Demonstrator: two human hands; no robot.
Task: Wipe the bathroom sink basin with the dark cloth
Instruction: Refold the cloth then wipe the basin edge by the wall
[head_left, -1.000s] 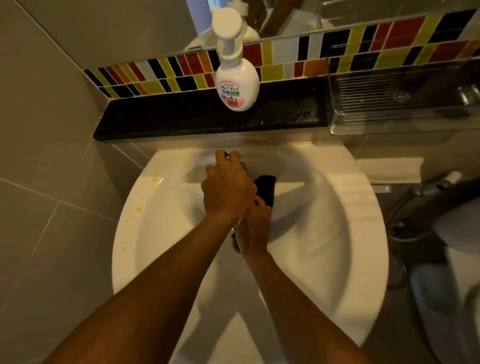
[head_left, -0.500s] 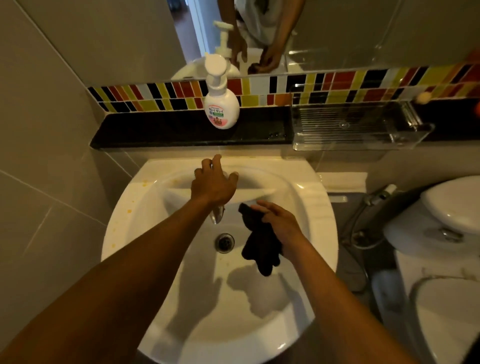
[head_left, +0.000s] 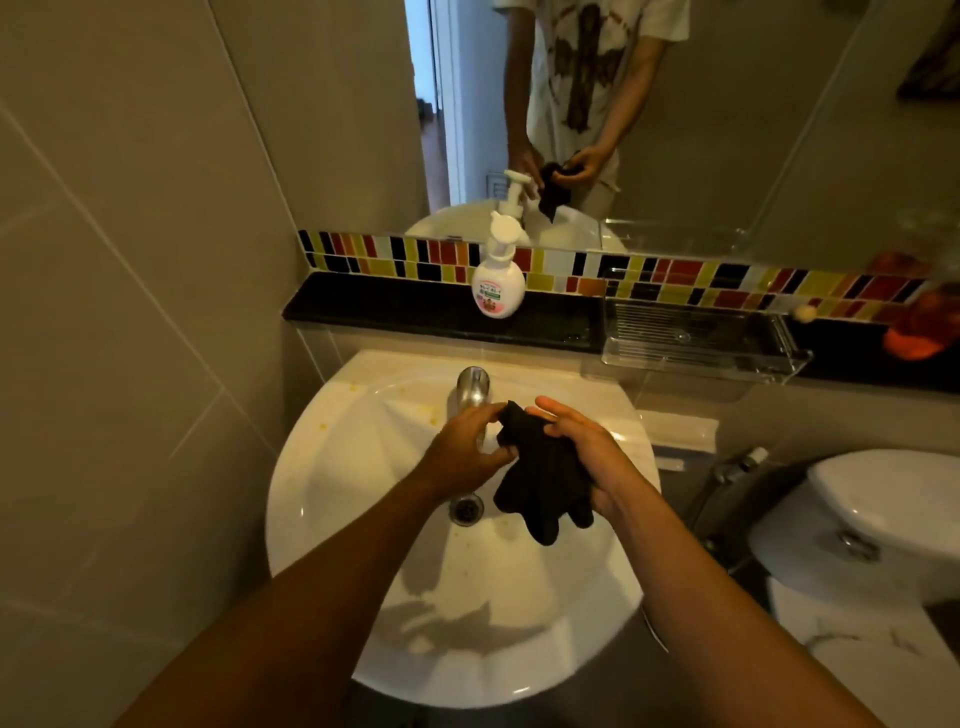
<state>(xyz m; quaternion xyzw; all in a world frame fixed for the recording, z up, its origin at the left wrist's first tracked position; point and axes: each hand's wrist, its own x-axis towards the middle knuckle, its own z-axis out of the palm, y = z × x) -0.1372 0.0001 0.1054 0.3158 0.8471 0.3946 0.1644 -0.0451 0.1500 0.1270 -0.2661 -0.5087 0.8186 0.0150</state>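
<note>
Dark cloth (head_left: 540, 478) is hanging bunched above the white sink basin (head_left: 363, 467). Both hands, left hand (head_left: 465, 452) and right hand (head_left: 587, 457), are gripping it, fingers closed on its folds.

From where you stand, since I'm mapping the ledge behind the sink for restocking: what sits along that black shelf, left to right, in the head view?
Soap pump bottle → clear plastic tray → small pale round object → blurred orange item at the far right, too blurred to identify.

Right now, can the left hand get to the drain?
Probably yes. The left hand hovers just above the drain, nothing between them; its fingers pinch the cloth, so it would need to let go.
</note>
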